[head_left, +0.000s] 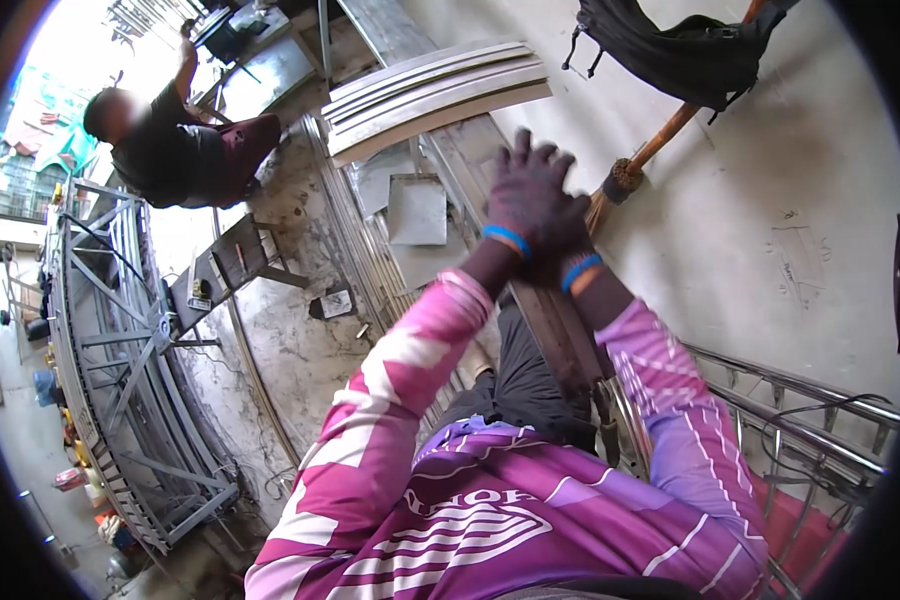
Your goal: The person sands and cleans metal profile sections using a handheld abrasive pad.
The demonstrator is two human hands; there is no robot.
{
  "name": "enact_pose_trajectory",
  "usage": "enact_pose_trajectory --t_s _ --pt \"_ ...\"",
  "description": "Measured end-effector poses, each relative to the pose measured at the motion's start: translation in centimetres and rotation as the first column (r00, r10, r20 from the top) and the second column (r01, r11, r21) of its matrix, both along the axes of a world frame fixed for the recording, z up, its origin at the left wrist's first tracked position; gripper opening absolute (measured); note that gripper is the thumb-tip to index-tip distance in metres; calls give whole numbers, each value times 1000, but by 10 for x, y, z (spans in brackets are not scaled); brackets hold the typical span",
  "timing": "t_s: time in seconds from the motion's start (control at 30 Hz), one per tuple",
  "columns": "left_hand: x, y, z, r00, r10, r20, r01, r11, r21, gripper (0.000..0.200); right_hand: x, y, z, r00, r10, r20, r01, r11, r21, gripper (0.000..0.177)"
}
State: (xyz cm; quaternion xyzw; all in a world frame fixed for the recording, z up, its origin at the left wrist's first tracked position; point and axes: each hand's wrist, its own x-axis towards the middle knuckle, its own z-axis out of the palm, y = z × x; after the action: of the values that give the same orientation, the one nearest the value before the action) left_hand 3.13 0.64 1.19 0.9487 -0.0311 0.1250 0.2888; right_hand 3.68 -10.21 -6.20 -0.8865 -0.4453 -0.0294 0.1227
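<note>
Gloved left hand (525,200) sits on top of the right hand (570,243), left fingers (522,150) splayed loose, right ones hidden so can't tell; metal rail (565,345) runs right under them along the floor's wall-side edge; I reckon a glove could slip off it or knock the broom (650,150) leaning nearby.

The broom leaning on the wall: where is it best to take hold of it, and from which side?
Grip the broom on its bare wooden handle, between the bound head and the black bag hanging at its top. Come from the open floor side, since the wall lies close behind the tilted stick.
</note>
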Motion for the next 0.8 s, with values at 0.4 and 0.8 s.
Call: enact_pose_trajectory --t_s 0.4,0.8 --pt "-69 -51 11 992 -122 -14 122 991 48 70 -74 -51 26 856 -155 -493 241 964 116 77" --pt "-6 -7 -2 1000 -7 -21 8 1000 28 65 -1 -13 -16 995 -48 -87 44 998 -39 70"
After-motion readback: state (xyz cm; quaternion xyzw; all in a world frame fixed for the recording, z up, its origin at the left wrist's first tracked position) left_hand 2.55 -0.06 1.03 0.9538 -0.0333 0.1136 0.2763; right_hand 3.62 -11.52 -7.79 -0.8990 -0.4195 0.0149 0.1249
